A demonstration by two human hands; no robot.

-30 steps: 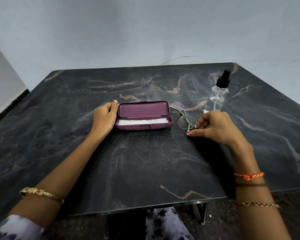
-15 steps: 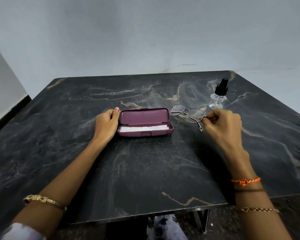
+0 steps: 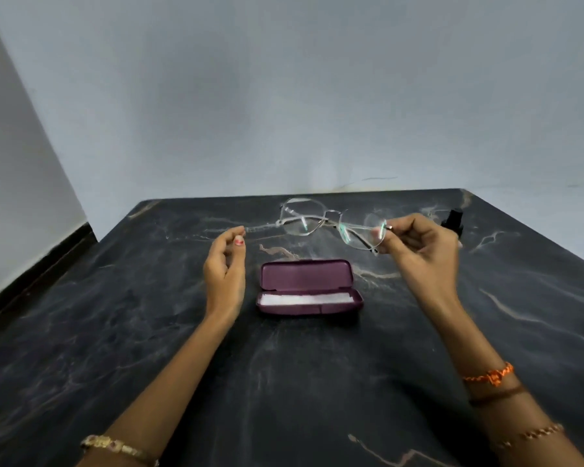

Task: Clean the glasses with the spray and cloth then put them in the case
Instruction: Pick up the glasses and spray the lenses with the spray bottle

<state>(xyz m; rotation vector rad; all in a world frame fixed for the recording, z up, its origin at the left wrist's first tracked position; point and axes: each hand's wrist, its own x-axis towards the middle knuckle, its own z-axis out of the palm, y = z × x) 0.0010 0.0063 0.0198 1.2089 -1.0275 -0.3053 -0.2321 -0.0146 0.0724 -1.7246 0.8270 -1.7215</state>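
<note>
Pinching glasses (image 3: pixel 331 224) at their 3 o'clock rim with right hand (image 3: pixel 422 251), raised above open case (image 3: pixel 309 288); left hand (image 3: pixel 225 264) at case's 9 o'clock, loosely curled, touching a temple tip.

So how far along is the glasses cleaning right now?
Early on. Done: the case lies open on the table, with the white cloth still inside. In hand: the right hand pinches the glasses by one end, lifted above the table; the left hand reaches for the other arm. Left: the spray bottle stands untouched, so spraying, wiping and casing remain.
</note>
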